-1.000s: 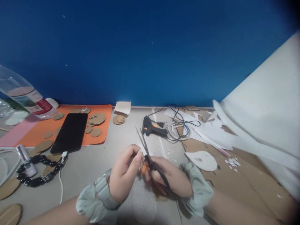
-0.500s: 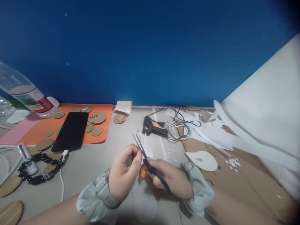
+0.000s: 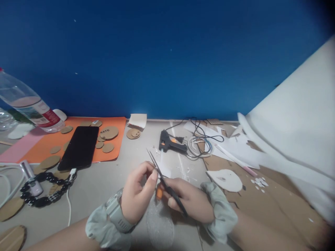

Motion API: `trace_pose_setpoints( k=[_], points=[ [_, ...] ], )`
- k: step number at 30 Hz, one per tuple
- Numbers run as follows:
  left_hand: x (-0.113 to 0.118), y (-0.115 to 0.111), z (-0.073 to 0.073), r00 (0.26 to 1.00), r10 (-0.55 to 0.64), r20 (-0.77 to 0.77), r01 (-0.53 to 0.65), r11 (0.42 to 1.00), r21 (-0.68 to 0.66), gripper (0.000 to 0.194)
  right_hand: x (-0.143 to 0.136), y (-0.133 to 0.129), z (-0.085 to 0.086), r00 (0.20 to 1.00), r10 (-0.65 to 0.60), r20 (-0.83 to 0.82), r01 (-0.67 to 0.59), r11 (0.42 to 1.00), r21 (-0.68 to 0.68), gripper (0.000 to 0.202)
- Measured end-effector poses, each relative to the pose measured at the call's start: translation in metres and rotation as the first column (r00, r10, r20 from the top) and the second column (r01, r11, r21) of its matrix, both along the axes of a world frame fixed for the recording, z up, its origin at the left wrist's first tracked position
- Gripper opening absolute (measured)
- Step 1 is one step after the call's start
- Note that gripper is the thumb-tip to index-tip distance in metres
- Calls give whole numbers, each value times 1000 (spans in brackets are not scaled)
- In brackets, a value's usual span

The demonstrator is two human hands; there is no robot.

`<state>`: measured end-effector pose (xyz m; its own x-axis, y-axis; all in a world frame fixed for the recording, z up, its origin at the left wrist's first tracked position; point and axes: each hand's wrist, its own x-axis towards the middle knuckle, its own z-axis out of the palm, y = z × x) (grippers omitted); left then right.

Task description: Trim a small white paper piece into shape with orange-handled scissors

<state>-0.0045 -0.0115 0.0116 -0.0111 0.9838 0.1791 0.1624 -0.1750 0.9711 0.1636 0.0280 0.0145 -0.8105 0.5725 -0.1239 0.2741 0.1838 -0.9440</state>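
Note:
Black-handled scissors [image 3: 171, 192] are in my right hand [image 3: 192, 200], its fingers wrapped round the handles. The blades point up and to the left, slightly apart. My left hand [image 3: 138, 193] is pinched beside the blades, thumb against fingers; whatever it holds is too small to make out. An orange piece [image 3: 159, 192] shows between the hands, by the right fingers. Below them lies a clear, speckled round item [image 3: 160, 225]. Beyond the blades, a black glue gun [image 3: 172, 143] rests on the table with small white scraps near its nozzle.
To the left are a black phone [image 3: 80, 148] on orange paper, cardboard discs, a beaded bracelet [image 3: 43, 200] and a plastic bottle [image 3: 31, 104]. Coiled cables [image 3: 200, 146], a white cutout [image 3: 225, 180], small white pieces [image 3: 259, 182] and cardboard [image 3: 264, 216] lie on the right.
The scissor blades have come slightly closer together, and the handles have shifted a little to the left. My left hand has hardly moved.

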Motion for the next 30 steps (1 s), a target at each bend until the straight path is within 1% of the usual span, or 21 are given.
trace_pose_setpoints(
  k=[5,10,17,22,26,30],
  points=[
    [0,-1,-1,1000,-6,22,6,1000,-10,23,1,0,-2,1000,6,-9,-6,1000,-10,12],
    [1,0,-1,1000,13,6,-13,1000,-9,23,1,1,-1,1000,6,17,-6,1000,-15,6],
    [1,1,-2,1000,18,-5,-18,1000,12,23,0,0,-2,1000,-5,28,6,1000,-14,7],
    [0,1,-1,1000,2,9,-2,1000,1,23,0,0,-4,1000,1,0,-1,1000,17,16],
    [0,0,1,1000,3,13,-2,1000,-13,23,0,-1,-4,999,6,-32,-6,1000,13,19],
    [1,0,1,1000,-1,28,2,1000,-22,23,0,-1,-3,1000,-6,-19,6,1000,11,24]
  ],
)
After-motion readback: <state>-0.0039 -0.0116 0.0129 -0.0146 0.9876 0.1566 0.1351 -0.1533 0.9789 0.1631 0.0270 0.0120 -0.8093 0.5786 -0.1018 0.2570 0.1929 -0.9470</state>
